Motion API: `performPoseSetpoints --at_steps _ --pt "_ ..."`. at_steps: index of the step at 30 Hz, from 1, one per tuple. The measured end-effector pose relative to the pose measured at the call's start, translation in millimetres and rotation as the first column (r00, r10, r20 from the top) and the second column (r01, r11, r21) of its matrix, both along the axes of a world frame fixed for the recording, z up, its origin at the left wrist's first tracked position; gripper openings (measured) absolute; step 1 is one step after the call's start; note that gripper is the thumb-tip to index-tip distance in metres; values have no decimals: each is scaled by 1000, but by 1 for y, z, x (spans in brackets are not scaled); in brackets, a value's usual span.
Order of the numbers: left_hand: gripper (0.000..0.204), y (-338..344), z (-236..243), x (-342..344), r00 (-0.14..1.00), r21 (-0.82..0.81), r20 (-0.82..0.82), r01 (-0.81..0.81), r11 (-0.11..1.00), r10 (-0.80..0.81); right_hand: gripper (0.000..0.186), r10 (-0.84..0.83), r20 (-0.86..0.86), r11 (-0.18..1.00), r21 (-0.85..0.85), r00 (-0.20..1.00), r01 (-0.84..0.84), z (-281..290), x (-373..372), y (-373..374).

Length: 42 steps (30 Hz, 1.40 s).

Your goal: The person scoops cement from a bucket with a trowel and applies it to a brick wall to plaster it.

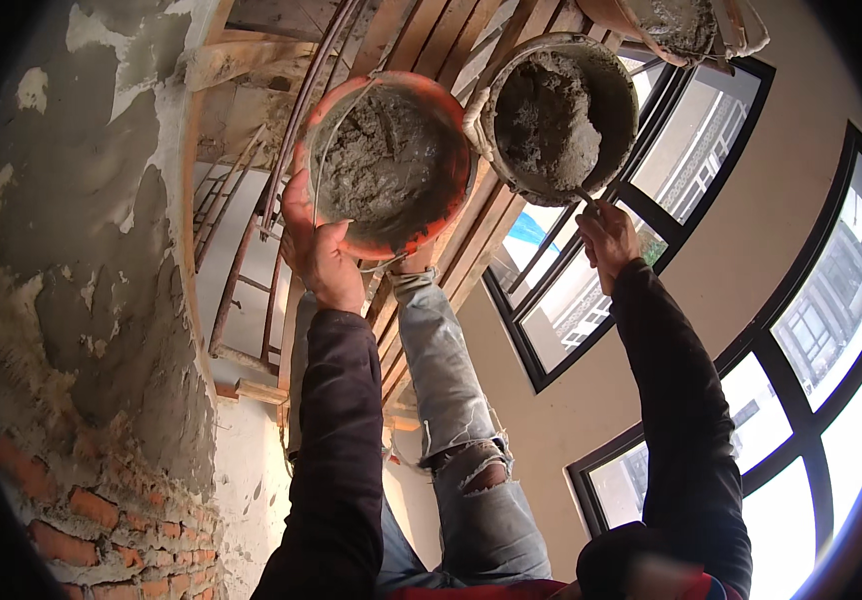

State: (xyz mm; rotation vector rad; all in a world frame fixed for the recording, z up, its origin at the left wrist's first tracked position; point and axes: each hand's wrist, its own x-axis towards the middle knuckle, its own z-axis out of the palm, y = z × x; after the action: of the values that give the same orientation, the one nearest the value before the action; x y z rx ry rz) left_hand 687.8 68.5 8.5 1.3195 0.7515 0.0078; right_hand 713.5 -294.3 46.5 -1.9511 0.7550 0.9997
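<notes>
My left hand [329, 265] grips the side of a red-orange bucket [406, 241] by its rim, thumb on the near edge. Wet grey mortar [386, 150] fills much of this bucket, and its thin wire handle crosses the left side. To the right, touching or nearly so, is a dark, mortar-crusted bucket [621, 105] partly filled with mortar. My right hand [609, 240] is closed around the handle of a trowel [583, 194] that reaches over this bucket's near rim. The trowel's blade is mortar-covered and hard to make out.
Wooden planks [471, 235] of a scaffold run beneath the buckets and my legs. A rusty metal frame [241, 290] stands left. Another mortar container [671, 25] sits at the far right. Left is a partly plastered brick wall [91, 250]; right are black-framed windows [551, 330].
</notes>
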Motion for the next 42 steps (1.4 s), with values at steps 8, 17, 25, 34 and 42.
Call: performPoseSetpoints --at_steps 8,17,25,34,42 --pt "66 15 -14 -24 992 75 -119 55 996 -45 29 346 227 937 -43 910 -346 82 -49 57" --pt "54 38 -20 -51 929 365 -257 350 863 -268 29 610 207 793 -148 765 -591 15 -40 179" --pt "55 25 -12 -56 930 596 -235 367 714 -281 30 980 -43 194 -2 194 -981 -46 -17 230" --pt "50 16 -27 -83 987 200 -52 162 966 -155 38 878 -244 378 -173 411 -910 -26 4 241" --pt "24 15 11 -104 998 -249 -52 27 968 -41 23 995 -9 96 -176 99 -980 -33 10 218"
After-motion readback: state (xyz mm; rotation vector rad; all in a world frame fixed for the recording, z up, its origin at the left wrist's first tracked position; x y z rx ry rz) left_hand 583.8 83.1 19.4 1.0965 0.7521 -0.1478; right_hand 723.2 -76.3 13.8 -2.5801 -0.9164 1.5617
